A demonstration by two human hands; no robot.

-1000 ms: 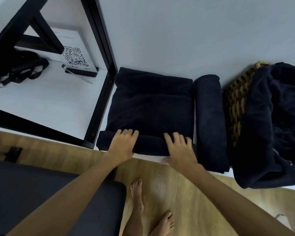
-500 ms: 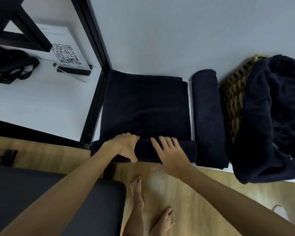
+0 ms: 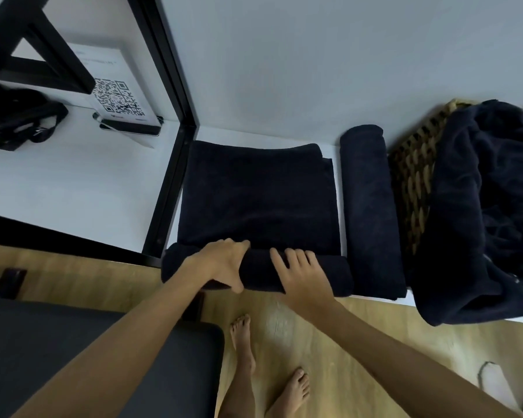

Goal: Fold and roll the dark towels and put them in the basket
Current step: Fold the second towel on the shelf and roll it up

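Soft, matt terry cloth makes up the dark folded towel point(image 3: 258, 194) and the rolled towel point(image 3: 370, 206) beside it, both on a smooth white tabletop point(image 3: 73, 188) with a black matt metal frame point(image 3: 169, 188), next to a rough woven wicker basket point(image 3: 414, 188), above a faintly glossy wood-grain floor point(image 3: 344, 327).

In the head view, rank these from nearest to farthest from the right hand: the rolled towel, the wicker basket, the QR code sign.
From the right hand, which rests on the towel being rolled:
1. Rolled towel, just to its right on the shelf.
2. Wicker basket, further right, beyond that roll.
3. QR code sign, far left, behind the black frame.
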